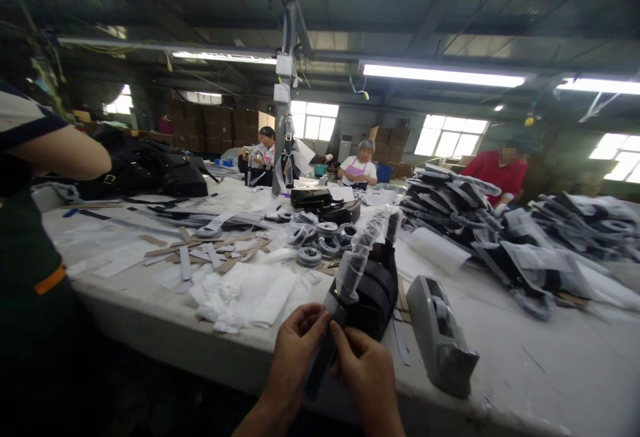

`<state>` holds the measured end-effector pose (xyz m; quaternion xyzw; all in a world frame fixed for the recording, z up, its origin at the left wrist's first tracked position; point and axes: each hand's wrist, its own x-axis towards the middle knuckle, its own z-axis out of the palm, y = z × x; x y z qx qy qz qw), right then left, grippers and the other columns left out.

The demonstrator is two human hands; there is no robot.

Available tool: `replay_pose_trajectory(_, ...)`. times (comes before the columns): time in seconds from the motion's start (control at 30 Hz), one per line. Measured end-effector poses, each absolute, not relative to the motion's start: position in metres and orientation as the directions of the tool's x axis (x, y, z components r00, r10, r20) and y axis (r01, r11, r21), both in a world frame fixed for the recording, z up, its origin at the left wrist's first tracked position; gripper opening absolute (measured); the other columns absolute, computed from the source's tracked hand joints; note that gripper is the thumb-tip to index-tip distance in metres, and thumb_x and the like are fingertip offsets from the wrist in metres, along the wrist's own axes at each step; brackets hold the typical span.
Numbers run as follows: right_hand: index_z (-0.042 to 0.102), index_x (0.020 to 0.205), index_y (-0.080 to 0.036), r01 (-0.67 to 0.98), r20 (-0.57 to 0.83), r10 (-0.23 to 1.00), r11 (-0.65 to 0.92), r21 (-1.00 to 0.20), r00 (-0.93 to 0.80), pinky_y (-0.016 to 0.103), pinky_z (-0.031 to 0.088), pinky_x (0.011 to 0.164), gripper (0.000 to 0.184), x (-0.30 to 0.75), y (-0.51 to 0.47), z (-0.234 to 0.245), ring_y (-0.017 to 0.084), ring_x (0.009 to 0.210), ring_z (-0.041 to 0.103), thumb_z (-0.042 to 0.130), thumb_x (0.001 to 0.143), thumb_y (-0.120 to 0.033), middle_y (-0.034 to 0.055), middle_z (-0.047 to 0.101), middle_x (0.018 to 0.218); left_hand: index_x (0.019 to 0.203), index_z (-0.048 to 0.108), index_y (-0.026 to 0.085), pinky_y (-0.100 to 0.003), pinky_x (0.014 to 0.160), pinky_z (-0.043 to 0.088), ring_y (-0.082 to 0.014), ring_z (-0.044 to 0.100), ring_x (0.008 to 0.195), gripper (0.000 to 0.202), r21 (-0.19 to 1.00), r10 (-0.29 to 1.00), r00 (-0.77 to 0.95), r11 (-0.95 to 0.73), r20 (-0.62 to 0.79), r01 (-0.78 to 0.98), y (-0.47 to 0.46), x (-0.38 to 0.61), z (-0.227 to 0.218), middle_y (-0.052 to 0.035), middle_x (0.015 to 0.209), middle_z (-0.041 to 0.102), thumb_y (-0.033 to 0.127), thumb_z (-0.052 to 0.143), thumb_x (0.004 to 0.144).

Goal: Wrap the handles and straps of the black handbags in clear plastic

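My left hand (295, 350) and my right hand (365, 373) both pinch a long black strap (325, 340) at the near edge of the white table (550, 357). The strap rises to a part wrapped in clear plastic film (363, 250) and belongs to a black bag (375, 293) lying just beyond my hands. Fingers of both hands are closed on the strap's lower end.
A grey tape dispenser (440, 337) sits right of the bag. White paper sheets (245, 297), tape rolls (320, 237) and card strips (200, 253) lie left. Piles of wrapped bags (450, 203) fill the right. A person's arm (55, 150) reaches in at left; other workers sit far back.
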<state>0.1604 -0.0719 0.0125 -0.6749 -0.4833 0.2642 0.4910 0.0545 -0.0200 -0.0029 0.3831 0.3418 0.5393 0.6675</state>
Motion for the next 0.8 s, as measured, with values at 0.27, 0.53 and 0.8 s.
replay_pose_trajectory(0.27,0.065,0.054,-0.019,0.315,0.1,0.883,-0.056,-0.948,0.458,0.023,0.038,0.041,0.046,0.157,-0.066,0.008,0.014,0.038,0.053,0.063,0.078,-0.058,0.0007,0.059,0.043,0.09,0.071,0.013,-0.027,0.073,0.052,-0.0244,0.068,0.084,0.045,0.972,0.98,0.198,0.03,0.017,-0.232,-0.029,0.04,-0.02,-0.0078,0.085,0.075,0.052,0.078,0.068)
replay_pose_trajectory(0.53,0.064,0.053,-0.017,0.227,0.044,0.902,-0.061,-0.972,0.43,0.021,0.033,0.036,0.053,0.16,-0.055,0.009,0.012,0.032,0.047,0.06,0.079,-0.063,-0.0001,0.053,0.035,0.091,0.075,0.018,-0.027,0.075,0.052,-0.0247,0.068,0.086,0.028,0.981,0.984,0.064,-0.158,0.166,-0.114,-0.033,0.042,-0.028,-0.0067,0.089,0.075,0.043,0.073,0.077)
replay_pose_trajectory(0.8,0.064,0.056,-0.014,0.003,-0.053,0.927,-0.058,-0.998,0.372,0.02,0.028,0.034,0.059,0.16,-0.056,0.006,0.01,0.029,0.042,0.058,0.076,-0.069,-0.0006,0.049,0.033,0.108,0.076,0.027,-0.019,0.068,0.052,-0.0173,0.069,0.074,0.028,0.729,0.762,0.186,-0.648,0.62,0.222,-0.038,0.031,-0.031,-0.0067,0.084,0.07,0.02,0.059,0.088)
